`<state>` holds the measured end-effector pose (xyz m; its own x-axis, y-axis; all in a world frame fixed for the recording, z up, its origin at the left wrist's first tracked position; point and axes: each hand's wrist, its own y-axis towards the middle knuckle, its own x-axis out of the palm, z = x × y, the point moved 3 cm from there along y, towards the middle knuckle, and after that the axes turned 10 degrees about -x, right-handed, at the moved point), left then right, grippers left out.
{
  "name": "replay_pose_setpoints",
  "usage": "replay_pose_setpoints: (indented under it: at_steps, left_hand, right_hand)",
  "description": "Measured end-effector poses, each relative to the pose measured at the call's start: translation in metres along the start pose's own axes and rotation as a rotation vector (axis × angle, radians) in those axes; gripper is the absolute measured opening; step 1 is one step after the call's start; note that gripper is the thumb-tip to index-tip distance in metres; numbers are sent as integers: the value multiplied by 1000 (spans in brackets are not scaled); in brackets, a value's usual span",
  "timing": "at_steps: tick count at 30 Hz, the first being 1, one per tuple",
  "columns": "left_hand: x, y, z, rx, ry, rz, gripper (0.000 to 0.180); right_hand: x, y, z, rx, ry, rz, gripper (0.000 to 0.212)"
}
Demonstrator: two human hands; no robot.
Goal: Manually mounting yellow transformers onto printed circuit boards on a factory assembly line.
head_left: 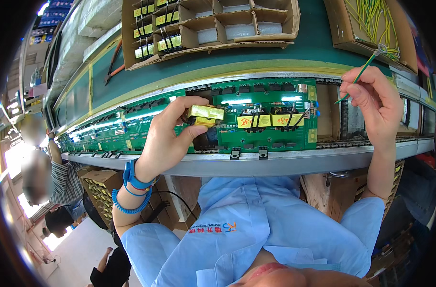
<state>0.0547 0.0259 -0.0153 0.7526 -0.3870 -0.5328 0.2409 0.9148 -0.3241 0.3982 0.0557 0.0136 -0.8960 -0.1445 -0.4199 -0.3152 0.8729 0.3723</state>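
Observation:
My left hand [163, 138] pinches a transformer [206, 113] wrapped in yellow tape, between thumb and fingers. It is held above the conveyor, over the gap beside a green circuit board [268, 138]. Two similar yellow-taped components [254, 121] with black leads sit side by side on that board. To the right, my right hand [378, 103] is raised over the conveyor's far side. Its thumb and fingers close on a green-yellow wire [365, 67], whose ring terminal [382, 48] points up and away from me.
Beyond the conveyor rail [270, 164] stands a divided cardboard box [218, 47] with yellow-taped components in its left cells. Another carton [340, 33] at far right holds green-yellow wires. Orange-handled pliers [116, 71] lie at far left. More green boards [132, 125] line the conveyor leftward, where a striped-sleeved person stands.

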Motion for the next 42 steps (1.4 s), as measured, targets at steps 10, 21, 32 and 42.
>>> replay_pose_setpoints:
  at_steps: [10, 21, 32, 42]
  left_hand:
    - [-1, 0, -2, -3, 34, 12, 42]
    - [20, -2, 47, 281, 635, 42, 43]
    - [35, -1, 54, 256, 847, -17, 44]
    - [42, -5, 49, 331, 857, 102, 45]
  right_hand:
    - [1, 0, -1, -10, -36, -17, 11]
    - [5, -3, 2, -55, -53, -89, 12]
    - [8, -1, -5, -9, -20, -43, 9]
    - [15, -5, 1, -116, -99, -120, 9]
